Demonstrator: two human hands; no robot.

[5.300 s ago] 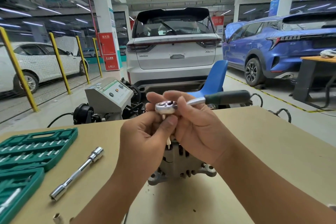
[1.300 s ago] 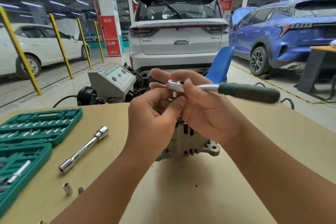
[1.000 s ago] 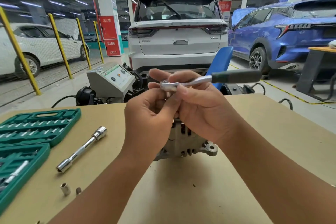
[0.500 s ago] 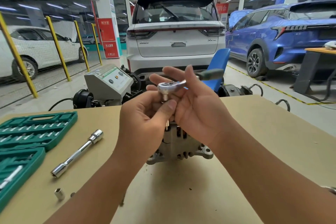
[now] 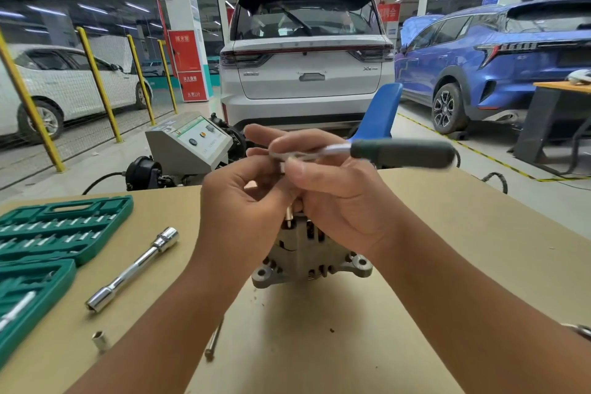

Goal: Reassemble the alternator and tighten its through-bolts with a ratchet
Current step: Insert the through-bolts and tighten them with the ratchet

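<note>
Both forearms reach in from the lower edge and meet above the grey cast-metal alternator [image 5: 307, 253], which stands on the tan worktable [image 5: 463, 249]. Left hand [image 5: 243, 201]: fingers curled, pinching near the ratchet head; what the fingertips hold is hidden. Right hand [image 5: 339, 192]: thumb and fingers curled round the head end of the chrome ratchet with a dark green grip [image 5: 401, 153]. Ratchet is blurred, long axis roughly level, handle pointing right, held above the alternator.
</note>
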